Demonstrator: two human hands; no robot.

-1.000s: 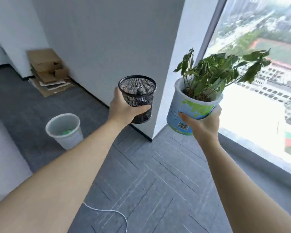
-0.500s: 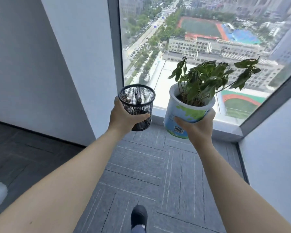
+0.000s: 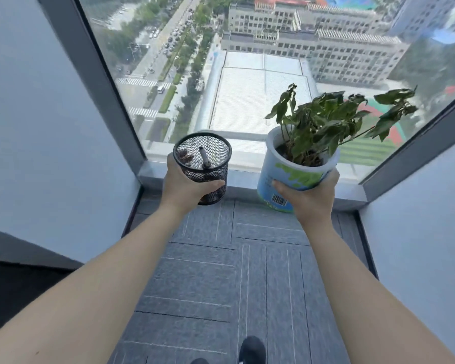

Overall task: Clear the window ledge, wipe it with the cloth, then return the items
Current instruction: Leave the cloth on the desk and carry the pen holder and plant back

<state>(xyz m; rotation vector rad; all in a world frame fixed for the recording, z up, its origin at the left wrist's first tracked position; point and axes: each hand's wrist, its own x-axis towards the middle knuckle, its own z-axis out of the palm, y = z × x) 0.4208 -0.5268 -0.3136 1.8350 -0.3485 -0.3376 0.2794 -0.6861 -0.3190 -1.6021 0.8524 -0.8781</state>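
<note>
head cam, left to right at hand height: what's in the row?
left hand → black mesh pen holder with a pen in it → bare stretch of window ledge → white and blue plant pot → right hand gripping the pot

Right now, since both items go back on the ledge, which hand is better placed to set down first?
Right hand, marginally: its white potted plant overlaps the grey ledge; the left hand holds the black mesh cup comparably near.

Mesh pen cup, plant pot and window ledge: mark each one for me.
mesh pen cup (image 3: 208, 172): head view, on its black mesh side wall just above the thumb.
plant pot (image 3: 294, 177): head view, on its white and green printed side.
window ledge (image 3: 242, 178): head view, on the bare grey strip between cup and pot.
</note>
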